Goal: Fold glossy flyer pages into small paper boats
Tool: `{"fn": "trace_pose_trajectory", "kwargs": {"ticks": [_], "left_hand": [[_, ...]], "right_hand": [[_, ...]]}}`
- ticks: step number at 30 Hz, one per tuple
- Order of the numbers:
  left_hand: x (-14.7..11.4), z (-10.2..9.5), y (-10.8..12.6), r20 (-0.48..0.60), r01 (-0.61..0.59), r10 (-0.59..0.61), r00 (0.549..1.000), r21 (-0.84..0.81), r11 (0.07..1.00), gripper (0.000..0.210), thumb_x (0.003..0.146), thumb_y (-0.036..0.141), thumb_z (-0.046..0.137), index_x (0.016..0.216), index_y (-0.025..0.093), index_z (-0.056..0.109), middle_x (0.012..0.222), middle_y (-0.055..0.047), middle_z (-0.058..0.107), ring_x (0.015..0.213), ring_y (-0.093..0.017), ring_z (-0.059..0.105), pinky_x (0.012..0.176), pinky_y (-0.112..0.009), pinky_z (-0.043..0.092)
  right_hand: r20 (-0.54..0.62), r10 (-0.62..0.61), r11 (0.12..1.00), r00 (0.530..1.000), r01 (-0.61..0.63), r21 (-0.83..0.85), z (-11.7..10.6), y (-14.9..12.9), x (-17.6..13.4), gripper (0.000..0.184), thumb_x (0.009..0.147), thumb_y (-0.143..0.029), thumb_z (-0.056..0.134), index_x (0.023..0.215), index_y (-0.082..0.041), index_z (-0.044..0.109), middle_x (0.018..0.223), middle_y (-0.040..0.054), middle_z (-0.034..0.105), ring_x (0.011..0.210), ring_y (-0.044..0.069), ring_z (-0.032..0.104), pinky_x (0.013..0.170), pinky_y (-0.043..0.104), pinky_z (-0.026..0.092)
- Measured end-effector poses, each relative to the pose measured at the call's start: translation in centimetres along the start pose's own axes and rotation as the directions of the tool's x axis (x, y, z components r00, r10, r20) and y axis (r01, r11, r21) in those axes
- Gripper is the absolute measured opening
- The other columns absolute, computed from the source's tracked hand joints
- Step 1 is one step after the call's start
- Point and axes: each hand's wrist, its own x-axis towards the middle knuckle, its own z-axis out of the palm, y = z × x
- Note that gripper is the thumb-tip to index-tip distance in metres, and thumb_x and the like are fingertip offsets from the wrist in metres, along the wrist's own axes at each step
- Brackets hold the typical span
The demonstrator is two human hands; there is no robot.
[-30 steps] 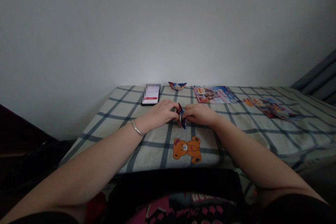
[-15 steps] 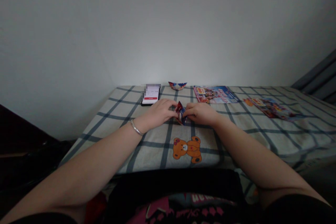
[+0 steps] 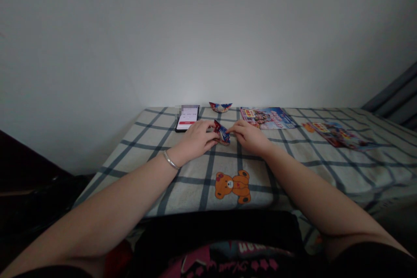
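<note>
A small piece of folded glossy paper (image 3: pixel 223 134), printed in red and blue, is tilted above the checked cloth. My left hand (image 3: pixel 196 140) pinches its left side between thumb and fingers. At its right edge, the fingertips of my right hand (image 3: pixel 250 136) are bent together against the paper; part of their grip is hidden. Behind them, close to the wall, rests a folded paper boat (image 3: pixel 220 107) in similar colours.
A phone (image 3: pixel 186 121) with a lit screen lies beyond my left hand. Two printed leaflets, one nearer (image 3: pixel 269 118) and one farther right (image 3: pixel 341 134), lie on the checked cloth (image 3: pixel 182 189). A white wall (image 3: pixel 208 39) bounds the far edge.
The folded paper has turned and risen slightly away from me, showing more of its blue face. My right hand's fingers have shifted to its upper right edge.
</note>
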Motion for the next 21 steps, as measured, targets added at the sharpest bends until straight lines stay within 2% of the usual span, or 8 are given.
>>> {"fn": "trace_pose_trajectory", "kwargs": {"ticks": [2,5,8,14,18,21], "left_hand": [[0.1,0.0,0.0,-0.025,0.013,-0.013,1.000,0.004,1.000,0.018,0.090,0.028,0.064,0.106,0.023,0.070,0.122,-0.009,0.054,0.112,-0.026,0.051,0.095,-0.045,0.045],[0.1,0.0,0.2,-0.048,0.037,-0.036,0.998,0.028,0.999,0.017,0.091,0.029,0.062,0.105,0.023,0.070,0.120,-0.009,0.056,0.110,-0.027,0.052,0.096,-0.047,0.045],[0.2,0.1,0.3,-0.053,0.052,-0.049,0.997,0.065,0.997,0.017,0.089,0.028,0.064,0.105,0.023,0.069,0.120,-0.009,0.056,0.109,-0.027,0.052,0.096,-0.048,0.044],[0.2,-0.2,0.6,-0.061,0.097,-0.093,0.994,0.065,0.993,0.024,0.089,0.024,0.063,0.112,0.020,0.065,0.116,-0.008,0.058,0.106,-0.026,0.053,0.096,-0.045,0.044],[0.3,-0.8,0.9,-0.036,0.133,-0.130,0.991,0.091,0.987,0.013,0.090,0.022,0.058,0.101,0.017,0.064,0.107,-0.008,0.060,0.099,-0.024,0.056,0.088,-0.040,0.046],[0.4,-1.2,1.1,0.021,0.117,-0.121,0.992,0.133,0.984,0.014,0.093,0.024,0.052,0.097,0.017,0.064,0.099,-0.007,0.061,0.091,-0.022,0.057,0.079,-0.036,0.046]], "right_hand": [[-0.063,-0.015,0.998,0.998,0.019,0.067,-0.1,-0.2,0.0,0.028,0.098,-0.023,0.044,0.110,-0.021,0.069,0.107,0.0068,0.065,0.101,0.018,0.060,0.085,0.028,0.045],[-0.090,-0.050,0.989,0.995,0.062,0.131,-0.2,-0.7,-0.1,0.022,0.094,-0.033,0.055,0.106,-0.020,0.068,0.095,0.0049,0.066,0.088,0.017,0.061,0.074,0.027,0.044],[-0.077,-0.041,0.995,0.996,0.048,0.087,0.1,-1.1,-0.1,0.023,0.085,-0.037,0.067,0.101,-0.021,0.067,0.087,0.0025,0.066,0.079,0.016,0.060,0.067,0.025,0.041],[-0.094,0.047,0.999,0.994,-0.045,0.022,0.7,-1.1,0.0,0.011,0.085,-0.026,0.063,0.094,-0.021,0.067,0.090,0.0026,0.069,0.081,0.016,0.062,0.068,0.025,0.041],[-0.106,0.079,0.997,0.991,-0.077,0.026,0.5,-0.9,0.0,0.012,0.084,-0.026,0.062,0.094,-0.022,0.068,0.092,0.0018,0.070,0.083,0.016,0.063,0.071,0.025,0.043],[-0.106,0.106,0.994,0.989,-0.107,-0.010,0.3,-0.9,0.0,0.013,0.086,-0.028,0.059,0.094,-0.023,0.069,0.093,0.0020,0.070,0.086,0.017,0.063,0.072,0.026,0.044]]}}
